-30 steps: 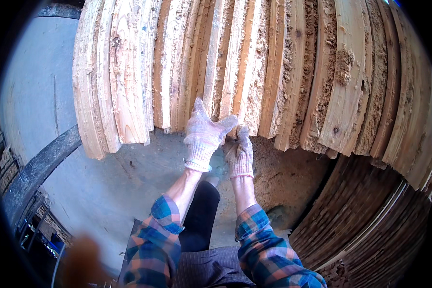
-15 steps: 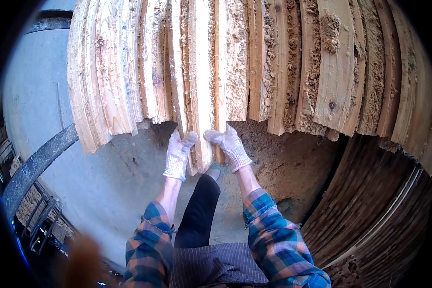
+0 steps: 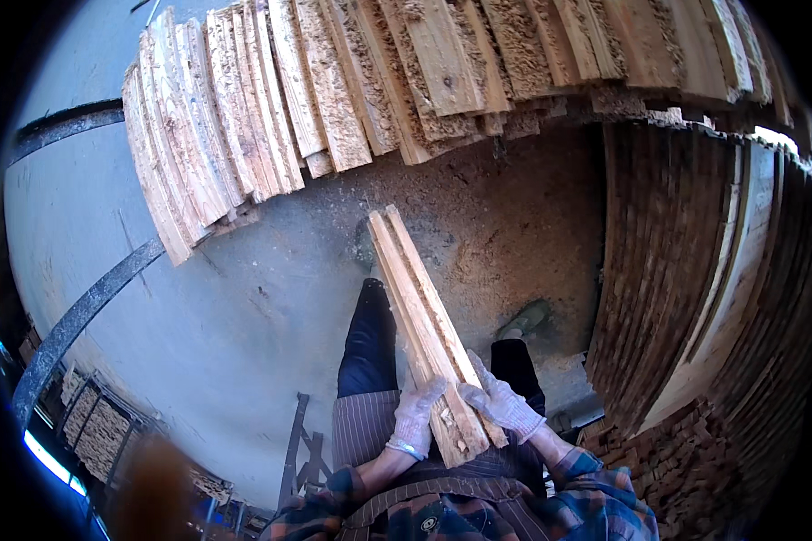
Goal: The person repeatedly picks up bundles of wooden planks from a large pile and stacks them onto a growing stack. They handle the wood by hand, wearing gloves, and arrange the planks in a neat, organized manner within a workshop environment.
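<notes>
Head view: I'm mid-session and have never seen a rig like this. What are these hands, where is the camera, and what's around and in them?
There's no machine gripping here, just a person's gloved left hand and right hand. A wide fisheye camera on the head looks down past the body, so straight edges bend near the rim, and picture left is the person's left.

The hands hold long wooden strips from both sides, close to the striped apron; the far end points forward and slightly left. The exact count is hard to tell.

Ahead, at the top, a row of pale boards lies side by side. To the right stands a mostly darker wood stack. The floor is greyish, with brown crumbs scattered ahead.
</notes>
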{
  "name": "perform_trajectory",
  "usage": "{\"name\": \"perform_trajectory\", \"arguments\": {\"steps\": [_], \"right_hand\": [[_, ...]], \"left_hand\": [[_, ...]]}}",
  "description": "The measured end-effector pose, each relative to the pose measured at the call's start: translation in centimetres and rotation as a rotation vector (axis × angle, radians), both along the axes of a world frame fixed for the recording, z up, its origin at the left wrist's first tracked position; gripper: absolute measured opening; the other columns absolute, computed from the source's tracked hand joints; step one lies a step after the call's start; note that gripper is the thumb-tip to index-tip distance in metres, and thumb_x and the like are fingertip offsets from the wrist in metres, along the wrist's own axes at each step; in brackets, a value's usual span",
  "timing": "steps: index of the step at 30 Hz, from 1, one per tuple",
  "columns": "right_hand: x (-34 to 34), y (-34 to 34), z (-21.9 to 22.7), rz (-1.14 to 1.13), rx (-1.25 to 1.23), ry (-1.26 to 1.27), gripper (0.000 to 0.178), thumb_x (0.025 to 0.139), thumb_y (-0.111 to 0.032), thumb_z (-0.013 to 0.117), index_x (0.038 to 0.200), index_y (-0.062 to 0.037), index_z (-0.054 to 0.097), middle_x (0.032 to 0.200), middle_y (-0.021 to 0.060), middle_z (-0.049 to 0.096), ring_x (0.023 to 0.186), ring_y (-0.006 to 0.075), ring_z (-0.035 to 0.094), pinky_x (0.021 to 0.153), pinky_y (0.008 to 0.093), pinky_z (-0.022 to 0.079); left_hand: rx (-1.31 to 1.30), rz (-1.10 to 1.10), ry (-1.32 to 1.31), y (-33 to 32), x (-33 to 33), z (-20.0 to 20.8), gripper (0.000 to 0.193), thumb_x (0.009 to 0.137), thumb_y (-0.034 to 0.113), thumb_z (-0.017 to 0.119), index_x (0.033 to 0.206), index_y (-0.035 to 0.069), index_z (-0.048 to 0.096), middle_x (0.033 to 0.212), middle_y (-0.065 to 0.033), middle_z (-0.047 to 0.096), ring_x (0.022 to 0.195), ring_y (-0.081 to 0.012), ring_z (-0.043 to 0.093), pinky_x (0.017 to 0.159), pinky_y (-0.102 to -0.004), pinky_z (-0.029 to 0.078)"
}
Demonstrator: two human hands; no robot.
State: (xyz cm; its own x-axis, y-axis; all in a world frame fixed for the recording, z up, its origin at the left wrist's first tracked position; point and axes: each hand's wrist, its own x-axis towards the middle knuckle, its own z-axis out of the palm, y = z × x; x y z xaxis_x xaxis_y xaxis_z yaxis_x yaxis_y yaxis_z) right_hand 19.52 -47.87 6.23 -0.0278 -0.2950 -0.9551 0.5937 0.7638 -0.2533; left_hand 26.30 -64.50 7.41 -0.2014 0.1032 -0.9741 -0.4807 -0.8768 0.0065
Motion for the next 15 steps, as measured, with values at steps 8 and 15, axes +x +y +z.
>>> {"name": "perform_trajectory", "arguments": {"steps": [8,15], "right_hand": [[-0.1,7.7,-9.4,-0.262,0.017,-0.024,0.079,0.087,-0.06,0.05,0.139,-0.0015,0.038,0.124,0.0224,0.055,0.119,0.0279,0.051,0.097,0.0342,0.041],[5.8,7.5,-24.6,-1.305,0.056,0.217,0.05,0.09,-0.041,0.055,0.116,0.0015,0.06,0.115,0.0146,0.063,0.109,0.0243,0.056,0.094,0.0325,0.041]], "left_hand": [[0.134,-0.307,-0.073,6.8,-2.0,-15.1,0.048,0.084,0.026,0.069,0.121,0.001,0.052,0.097,-0.0142,0.064,0.082,-0.0237,0.065,0.074,-0.0337,0.055],[0.071,-0.522,-0.041,7.9,-5.0,-19.8,0.042,0.084,0.021,0.066,0.121,0.004,0.052,0.089,-0.0111,0.065,0.078,-0.0234,0.064,0.073,-0.0358,0.054]]}}
